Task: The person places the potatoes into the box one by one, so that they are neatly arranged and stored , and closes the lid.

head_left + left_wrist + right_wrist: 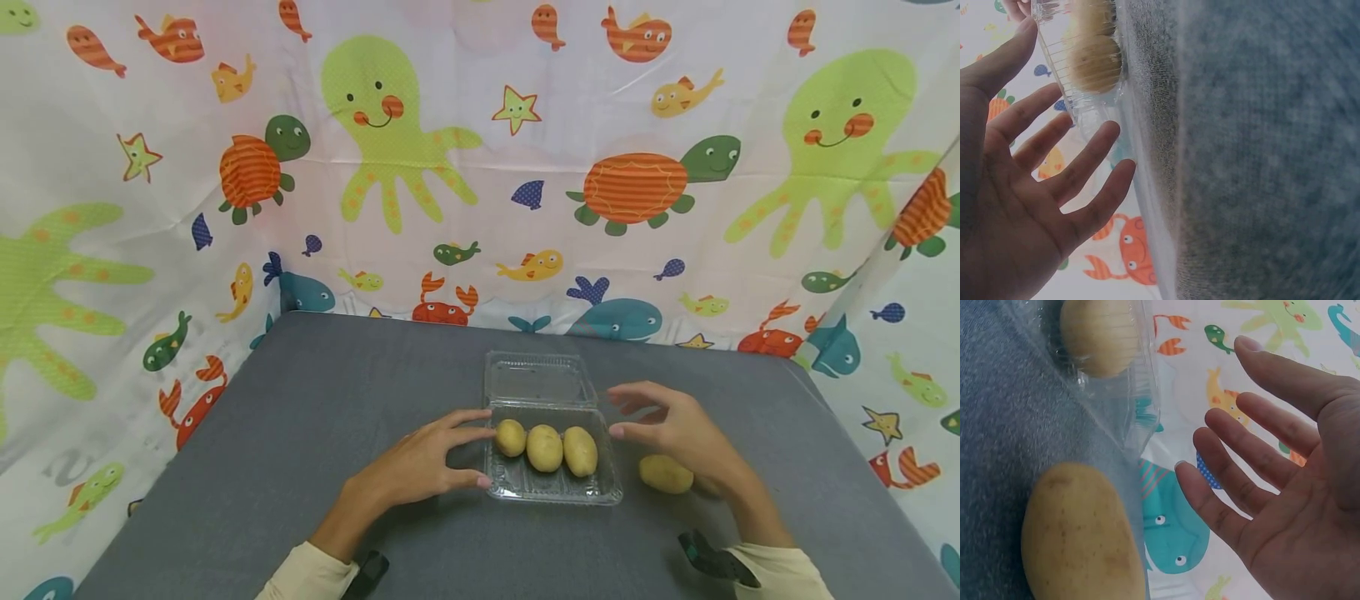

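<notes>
Appearing whole only in head view: container (pixel 525 487) of three potatoes (pixel 544 448) between spread hands (pixel 420 462) (pixel 678 427)

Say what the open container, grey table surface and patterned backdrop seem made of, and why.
Container: probably clear, glossy plastic; potatoes show through its ribbed wall. Table surface: likely matte woven fabric, from its fine texture. Backdrop: smooth printed sheet; creases fit fabric or thin plastic.
</notes>
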A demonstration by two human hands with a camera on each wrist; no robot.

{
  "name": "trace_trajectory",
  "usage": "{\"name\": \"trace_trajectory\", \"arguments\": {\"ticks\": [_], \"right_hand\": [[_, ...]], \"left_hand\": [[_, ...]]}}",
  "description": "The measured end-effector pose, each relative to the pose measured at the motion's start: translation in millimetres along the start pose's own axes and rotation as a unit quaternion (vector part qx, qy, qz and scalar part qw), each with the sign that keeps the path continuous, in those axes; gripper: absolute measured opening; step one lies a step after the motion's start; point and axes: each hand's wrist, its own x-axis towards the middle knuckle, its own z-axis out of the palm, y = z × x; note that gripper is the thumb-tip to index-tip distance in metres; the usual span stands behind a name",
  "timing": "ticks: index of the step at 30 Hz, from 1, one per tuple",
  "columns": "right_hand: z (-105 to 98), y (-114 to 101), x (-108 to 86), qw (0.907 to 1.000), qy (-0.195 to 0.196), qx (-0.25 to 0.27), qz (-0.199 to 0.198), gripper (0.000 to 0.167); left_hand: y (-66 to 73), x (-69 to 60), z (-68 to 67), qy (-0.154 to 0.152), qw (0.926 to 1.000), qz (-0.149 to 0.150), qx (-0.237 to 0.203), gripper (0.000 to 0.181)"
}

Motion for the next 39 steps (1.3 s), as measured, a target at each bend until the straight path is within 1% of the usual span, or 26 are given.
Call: {"name": "trace_trajectory", "arguments": {"ticks": [6, 11, 18, 22, 30, 39], "right_hand": [[-5.6, 5.0, -6.4, 0.9999, 0.009, -0.003, -0.012, 0.052], [-11.8, 11.1, -14.8, 0.9992, 0.020, -0.029, -0.017, 0.050], [-18.4, 22.8, -23.4, 0.9979, 0.031, -0.056, -0.008, 0.049], [-21.1, 28.7, -28.2, 0.9968, 0.038, -0.069, -0.010, 0.049], [-25.2, 38.7, -35.8, 0.9965, 0.045, -0.070, -0.006, 0.050], [-30.0, 47.7, -44.5, 0.9962, 0.042, -0.075, 0.014, 0.055]], "left_hand": [[-0.1, 0.1, 0.8, -0.002, 1.0000, -0.002, 0.001, 0.067], [-0.8, 1.0, 1.9, -0.002, 1.0000, 0.001, 0.005, 0.067], [-0.2, 0.7, 1.5, -0.002, 1.0000, 0.000, 0.001, 0.068], [0.0, -0.3, 1.2, -0.002, 1.0000, -0.003, 0.000, 0.068], [0.0, -0.5, 0.9, 0.005, 1.0000, 0.000, 0.005, 0.068], [-0.2, -0.3, 0.6, 0.000, 1.0000, -0.002, -0.002, 0.068]]}}
